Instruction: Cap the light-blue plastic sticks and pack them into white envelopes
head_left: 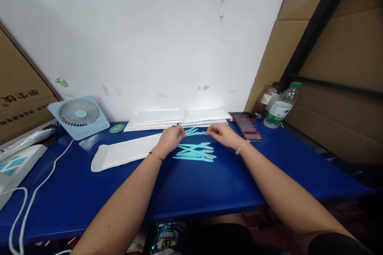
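Observation:
Several turquoise sticks [194, 153] lie crossed in a loose pile on the blue table [206, 191], between my forearms. Behind that pile, a smaller group of turquoise sticks [191, 131] sits between my two hands. My left hand [172, 138] has its fingers bent together at the left ends of this group; what they grip is hidden. The fingertips of my right hand [220, 133] are pinched at its right side, by a small pale end, too small to name. A white padded envelope [125, 152] lies flat to the left, partly behind my left wrist.
Stacked white envelopes [155, 117] lie along the wall. A light blue fan [80, 115] and a green disc [116, 128] are at the left, with a white cable running forward. At the right are a phone [247, 125], a green-capped bottle [281, 107] and a brown-capped bottle [267, 97].

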`<state>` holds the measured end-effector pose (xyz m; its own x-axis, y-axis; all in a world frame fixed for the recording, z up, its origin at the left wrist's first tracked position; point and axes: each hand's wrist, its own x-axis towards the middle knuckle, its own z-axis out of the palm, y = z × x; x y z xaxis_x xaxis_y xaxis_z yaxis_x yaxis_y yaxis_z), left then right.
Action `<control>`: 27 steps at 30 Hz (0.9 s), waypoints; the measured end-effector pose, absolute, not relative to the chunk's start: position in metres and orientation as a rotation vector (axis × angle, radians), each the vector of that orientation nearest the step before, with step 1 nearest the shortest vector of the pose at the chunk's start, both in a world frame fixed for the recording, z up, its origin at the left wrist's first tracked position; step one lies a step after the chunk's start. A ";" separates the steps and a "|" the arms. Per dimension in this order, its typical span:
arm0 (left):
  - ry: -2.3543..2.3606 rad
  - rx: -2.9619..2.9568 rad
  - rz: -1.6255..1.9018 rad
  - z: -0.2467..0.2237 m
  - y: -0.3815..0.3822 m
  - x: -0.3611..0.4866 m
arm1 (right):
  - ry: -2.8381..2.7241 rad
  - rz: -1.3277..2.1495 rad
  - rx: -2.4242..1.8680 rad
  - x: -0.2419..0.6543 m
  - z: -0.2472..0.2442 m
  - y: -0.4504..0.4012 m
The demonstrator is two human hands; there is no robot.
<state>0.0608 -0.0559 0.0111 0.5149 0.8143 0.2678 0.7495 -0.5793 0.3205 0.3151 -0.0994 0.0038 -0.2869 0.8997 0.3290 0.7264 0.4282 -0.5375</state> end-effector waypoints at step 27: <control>1.537 2.688 0.441 -0.007 -0.042 0.059 | -2.308 -0.029 -1.680 0.333 -0.011 -0.085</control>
<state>0.0589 -0.0422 -0.0071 0.4773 0.8466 0.2357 0.8427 -0.5170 0.1505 0.3334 -0.0845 -0.0115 -0.2807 0.9292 0.2404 0.9350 0.3213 -0.1502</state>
